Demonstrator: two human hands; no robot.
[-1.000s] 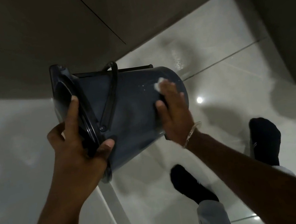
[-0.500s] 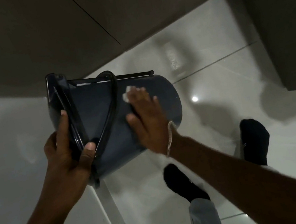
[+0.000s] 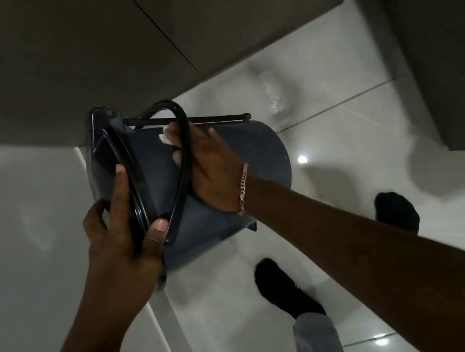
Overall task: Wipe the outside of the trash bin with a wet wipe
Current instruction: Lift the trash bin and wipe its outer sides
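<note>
A dark blue-grey trash bin (image 3: 255,154) is held tipped on its side above the floor, its rim pointing left and its base to the right. My left hand (image 3: 126,232) grips the black rim, thumb on the outside and fingers over the edge. My right hand (image 3: 213,166) presses a white wet wipe (image 3: 165,137) flat against the bin's side, near the rim end. The black loop handle (image 3: 184,159) lies across my right hand's fingers. Most of the wipe is hidden under the hand.
Glossy white floor tiles (image 3: 371,135) lie below. Dark cabinet fronts (image 3: 69,55) run along the top, and another dark unit (image 3: 455,49) stands at the right. My two feet in black socks (image 3: 285,289) stand under the bin. A metal floor strip (image 3: 174,337) runs down at the lower middle.
My right hand has slid the wipe leftward along the bin's side, from near the base toward the rim, and now sits under the loop handle. My left hand keeps its grip.
</note>
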